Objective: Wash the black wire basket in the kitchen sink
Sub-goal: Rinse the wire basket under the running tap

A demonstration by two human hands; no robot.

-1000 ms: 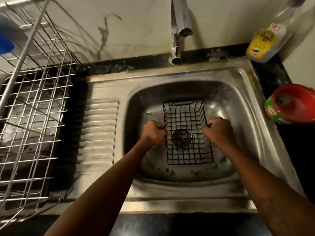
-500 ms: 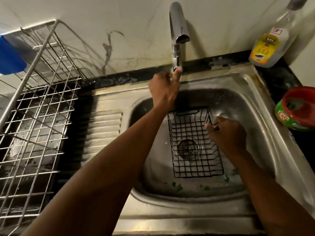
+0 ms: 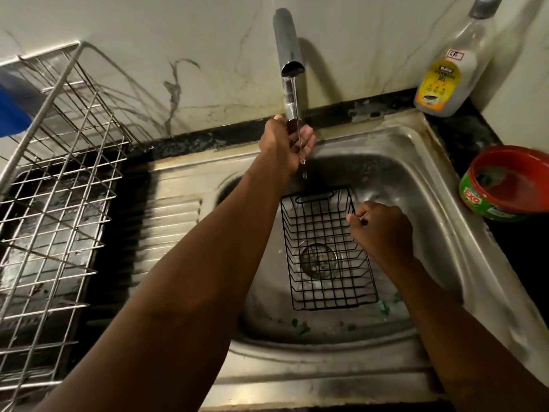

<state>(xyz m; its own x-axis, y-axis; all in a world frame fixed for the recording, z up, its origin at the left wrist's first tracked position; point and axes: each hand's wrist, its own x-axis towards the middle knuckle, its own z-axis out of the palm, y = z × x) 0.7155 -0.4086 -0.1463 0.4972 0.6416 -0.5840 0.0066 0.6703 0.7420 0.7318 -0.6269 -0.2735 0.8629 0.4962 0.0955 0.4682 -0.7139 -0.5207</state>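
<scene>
In the head view, the black wire basket is lying flat on the floor of the sink, open side up, sitting right over the drain, which is showing through its mesh. Its handle end is pointing toward 12 o'clock. The right hand is coming in from 5 o'clock and pinching the rim wire on the basket's 3 o'clock side, fingers curled in tight around it. The left hand is reaching up toward 12 o'clock of the basket, with its fingers and thumb wrapping round the lower stem of the tap. A thin stream of water is running from the spout, passing in front of that hand and falling toward the basket's far end. Green scraps are lying on the sink floor at the basket's 6 o'clock. At 9 o'clock of the sink a steel rack is standing on the black table. At 1 o'clock a bottle is standing against the wall, and at 3 o'clock a red and green tub is sitting just beside the sink's edge
</scene>
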